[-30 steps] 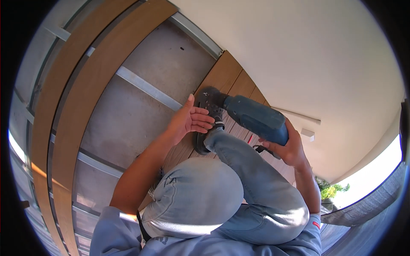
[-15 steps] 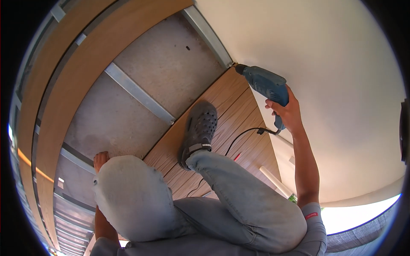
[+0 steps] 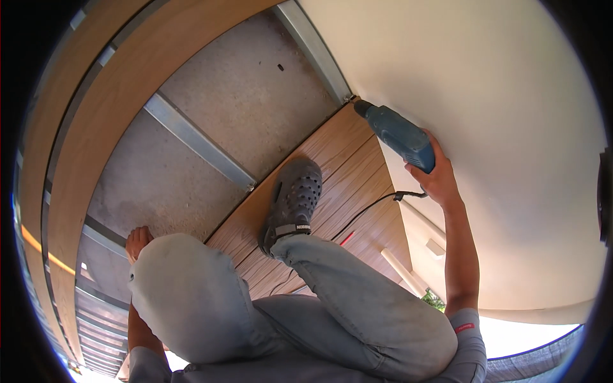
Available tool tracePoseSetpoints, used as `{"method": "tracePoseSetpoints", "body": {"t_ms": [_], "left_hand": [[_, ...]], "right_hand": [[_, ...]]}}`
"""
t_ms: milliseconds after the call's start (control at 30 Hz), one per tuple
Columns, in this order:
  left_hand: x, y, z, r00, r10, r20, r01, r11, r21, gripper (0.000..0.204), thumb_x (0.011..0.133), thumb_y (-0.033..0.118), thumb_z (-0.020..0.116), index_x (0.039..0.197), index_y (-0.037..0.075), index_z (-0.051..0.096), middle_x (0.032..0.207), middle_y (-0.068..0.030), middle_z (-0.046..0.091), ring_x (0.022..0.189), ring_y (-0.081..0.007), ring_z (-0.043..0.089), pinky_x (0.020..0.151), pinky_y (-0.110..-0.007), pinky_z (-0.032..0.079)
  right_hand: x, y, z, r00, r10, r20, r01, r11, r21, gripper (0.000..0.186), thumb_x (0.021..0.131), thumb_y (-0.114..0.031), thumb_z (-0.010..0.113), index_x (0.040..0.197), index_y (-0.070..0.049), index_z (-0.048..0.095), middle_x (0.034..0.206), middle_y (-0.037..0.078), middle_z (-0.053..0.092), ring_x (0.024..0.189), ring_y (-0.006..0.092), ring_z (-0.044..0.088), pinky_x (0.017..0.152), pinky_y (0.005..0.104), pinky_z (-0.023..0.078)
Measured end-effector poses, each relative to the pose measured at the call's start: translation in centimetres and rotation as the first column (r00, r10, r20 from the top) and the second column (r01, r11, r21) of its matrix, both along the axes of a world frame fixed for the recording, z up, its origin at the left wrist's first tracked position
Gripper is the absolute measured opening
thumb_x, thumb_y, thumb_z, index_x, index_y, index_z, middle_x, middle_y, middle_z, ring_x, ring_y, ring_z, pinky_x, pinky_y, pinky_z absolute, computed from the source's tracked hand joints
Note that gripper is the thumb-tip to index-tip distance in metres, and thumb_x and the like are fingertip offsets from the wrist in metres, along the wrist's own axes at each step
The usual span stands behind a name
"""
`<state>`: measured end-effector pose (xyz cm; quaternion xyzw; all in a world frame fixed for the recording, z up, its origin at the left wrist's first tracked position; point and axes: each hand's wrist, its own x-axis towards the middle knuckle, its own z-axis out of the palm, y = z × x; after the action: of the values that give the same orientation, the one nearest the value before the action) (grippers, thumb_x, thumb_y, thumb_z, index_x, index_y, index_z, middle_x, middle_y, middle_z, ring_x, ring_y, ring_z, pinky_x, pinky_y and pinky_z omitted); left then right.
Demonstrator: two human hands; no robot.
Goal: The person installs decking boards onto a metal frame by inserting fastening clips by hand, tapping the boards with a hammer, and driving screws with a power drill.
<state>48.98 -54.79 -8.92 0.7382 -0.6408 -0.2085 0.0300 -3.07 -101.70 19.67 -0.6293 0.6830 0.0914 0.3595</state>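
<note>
Right hand (image 3: 439, 177) closes around blue, black-nosed plastic power drill (image 3: 400, 135); half-hidden left hand (image 3: 138, 243), grip I cannot tell; best keep thin black cord (image 3: 359, 213) slack

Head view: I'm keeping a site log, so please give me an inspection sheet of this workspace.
Surface: grooved laid boards under the shoe; beside them, metal joists over grey floor.
Job's things: blue drill, nose near the boards' far corner by the wall; contact unclear.
Clutter: thin red item and pale rod on the boards.
Hands: right hand grips the drill; left hand is by a joist, partly hidden by the knee, grip unclear.
Cables: black cable from the drill, crossing the boards.
Surroundings: pale wall right; spaced boards left.
</note>
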Motion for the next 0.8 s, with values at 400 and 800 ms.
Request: {"method": "tracePoseSetpoints", "body": {"t_ms": [400,800], "left_hand": [[0.4,1.6,-2.1,1.000,0.012,-0.028,-0.013,1.000,-0.018,0.013,0.079,0.004,0.068,0.091,0.003,0.062,0.081,-0.0123,0.058,0.078,-0.0314,0.061,0.065,-0.042,0.051],[-0.2,1.5,-1.5,1.000,0.015,0.006,-0.014,0.996,-0.088,0.014,0.078,0.004,0.068,0.089,0.003,0.060,0.081,-0.0129,0.057,0.077,-0.0318,0.060,0.067,-0.043,0.051]], "right_hand": [[4.4,-1.4,0.7,0.988,-0.093,-0.122,0.106,0.989,0.105,0.078,0.085,-0.002,0.074,0.154,-0.008,0.037,0.097,0.014,0.070,0.074,0.0207,0.070,0.068,0.0347,0.057],[5.4,-0.1,0.1,0.984,0.095,-0.152,-0.088,0.995,0.054,0.076,0.086,-0.002,0.071,0.154,-0.006,0.037,0.114,0.017,0.068,0.090,0.0235,0.070,0.075,0.0331,0.057]]}}
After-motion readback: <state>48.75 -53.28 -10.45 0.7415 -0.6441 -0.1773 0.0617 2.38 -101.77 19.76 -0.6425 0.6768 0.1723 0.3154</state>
